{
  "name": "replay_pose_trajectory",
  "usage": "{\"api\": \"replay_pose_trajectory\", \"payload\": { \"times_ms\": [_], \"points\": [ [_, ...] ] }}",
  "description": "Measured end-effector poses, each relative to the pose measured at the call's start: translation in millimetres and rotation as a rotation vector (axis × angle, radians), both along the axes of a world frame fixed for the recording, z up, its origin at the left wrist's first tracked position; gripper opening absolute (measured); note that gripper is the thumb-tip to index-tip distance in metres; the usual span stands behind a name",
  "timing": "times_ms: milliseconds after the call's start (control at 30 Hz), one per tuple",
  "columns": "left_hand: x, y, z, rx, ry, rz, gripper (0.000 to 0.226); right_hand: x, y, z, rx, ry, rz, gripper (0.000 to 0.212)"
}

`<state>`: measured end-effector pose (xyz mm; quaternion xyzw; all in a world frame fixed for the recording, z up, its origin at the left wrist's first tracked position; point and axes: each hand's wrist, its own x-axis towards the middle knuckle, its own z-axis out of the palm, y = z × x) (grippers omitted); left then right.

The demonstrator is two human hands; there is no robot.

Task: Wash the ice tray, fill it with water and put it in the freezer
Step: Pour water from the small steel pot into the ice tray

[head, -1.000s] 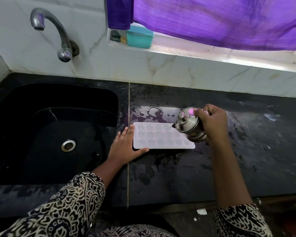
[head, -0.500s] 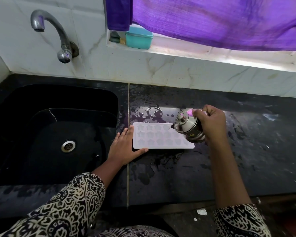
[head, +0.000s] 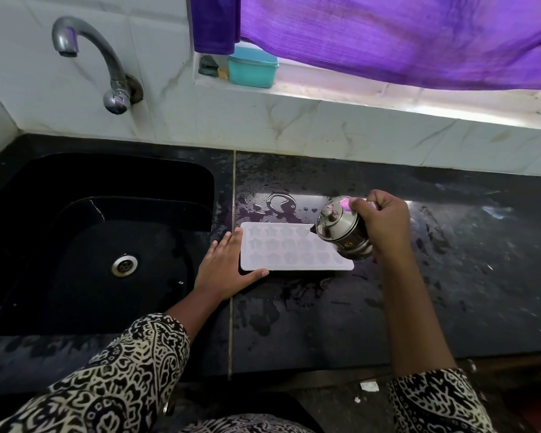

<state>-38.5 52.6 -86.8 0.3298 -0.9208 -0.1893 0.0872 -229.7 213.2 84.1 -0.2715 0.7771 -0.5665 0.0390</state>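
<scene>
Little has moved: the right hand (head: 384,223) still grips a tilted steel pot (head: 341,229) over the right end of the tray (head: 288,248), the left hand (head: 222,267) lies flat against its left edge on the wet worktop (head: 325,307), so filling seems underway and the freezer remains.

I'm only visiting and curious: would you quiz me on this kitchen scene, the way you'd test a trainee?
1. True or false: the ice tray lies inside the sink.
2. What does the right hand hold in its grip? A) the tap B) the steel pot C) a sponge
3. Fill in: the lidded box on the window ledge is ___ in colour.
Key: 1 false, it lies on the counter; 2 B; 3 teal.
</scene>
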Motion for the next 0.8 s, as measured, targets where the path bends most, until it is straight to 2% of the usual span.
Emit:
{"api": "replay_pose_trajectory", "payload": {
  "times_ms": [200, 367, 467, 667, 800],
  "points": [
    [0.4, -0.3, -0.5, -0.001, -0.017, -0.001, 0.119, -0.9, 0.6, -1.5, -0.073, -0.068, -0.011, 0.039],
    [0.1, 0.4, 0.4, 0.007, -0.011, 0.001, 0.119, -8.4, 4.0, -8.1, -0.286, -0.352, -0.071, 0.036],
    [0.7, 0.7, 0.7, 0.007, -0.013, 0.001, 0.119, -12.3, 8.5, -10.8, -0.342, -0.437, -0.109, 0.036],
    [0.0, 0.8, 1.5, 0.006, -0.021, 0.005, 0.12, -16.8, 18.0, -19.4, -0.311, -0.384, -0.137, 0.039],
    [-0.5, -0.1, 0.6, 0.004, -0.028, 0.004, 0.127, -18.6, 22.5, -24.5, -0.24, -0.301, -0.128, 0.035]
  ]
}}
